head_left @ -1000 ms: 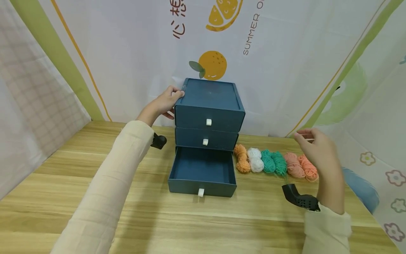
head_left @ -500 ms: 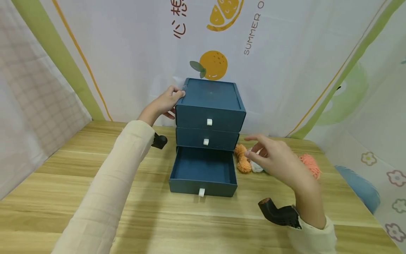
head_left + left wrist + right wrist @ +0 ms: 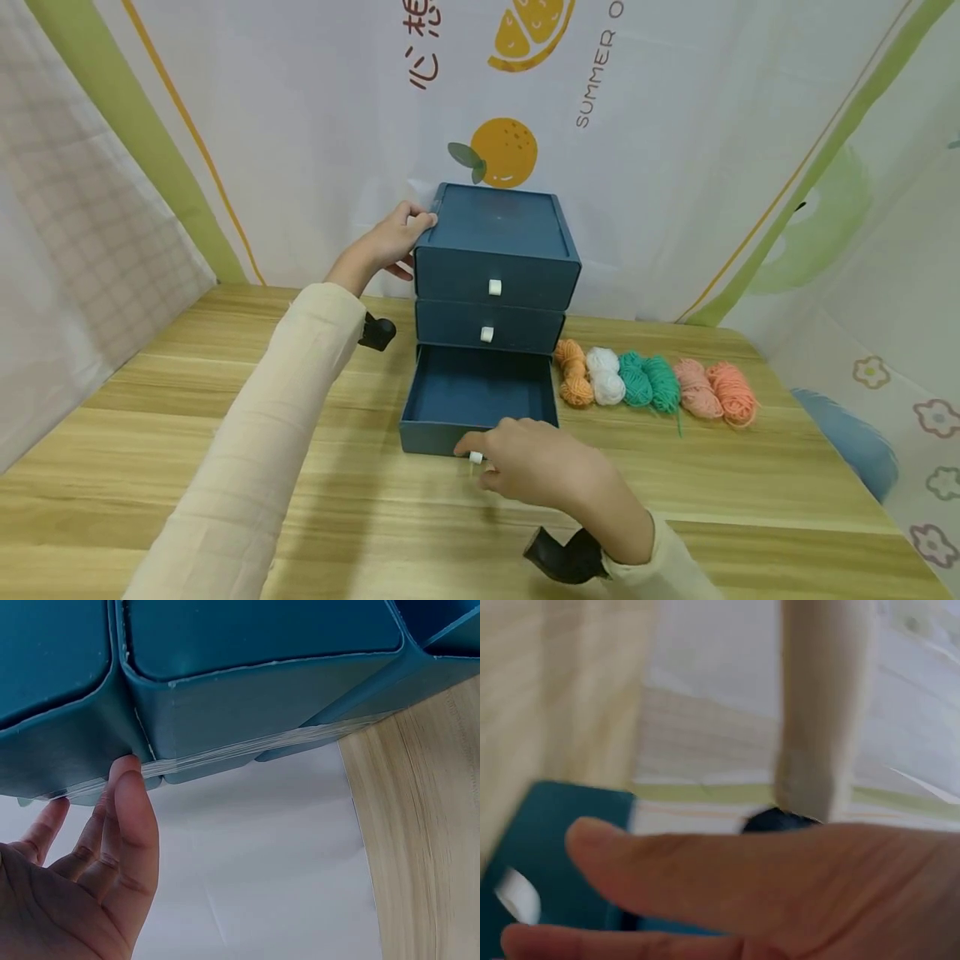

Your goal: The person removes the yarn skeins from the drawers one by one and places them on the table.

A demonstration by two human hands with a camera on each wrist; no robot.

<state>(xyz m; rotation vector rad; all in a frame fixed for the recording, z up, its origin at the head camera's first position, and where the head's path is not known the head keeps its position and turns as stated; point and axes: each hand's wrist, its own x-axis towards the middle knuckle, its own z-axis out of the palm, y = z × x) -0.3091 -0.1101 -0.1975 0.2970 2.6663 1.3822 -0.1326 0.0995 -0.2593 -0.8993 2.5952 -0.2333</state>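
Note:
A dark blue three-drawer cabinet stands on the table, its bottom drawer pulled out and nothing seen inside. My left hand rests on the cabinet's upper left edge; in the left wrist view, nearly straight fingers press its side. At the drawer front, my right hand has its fingers on either side of the white knob. In the blurred right wrist view, thumb and finger are apart, near the white knob; contact cannot be told.
Right of the cabinet lies a row of yarn skeins: orange, white, green, pink and coral. A printed curtain hangs behind the wooden table.
My right hand has come left and down from above the yarn to the bottom drawer's knob, uncovering the skeins. My left hand has stayed on the cabinet's edge.

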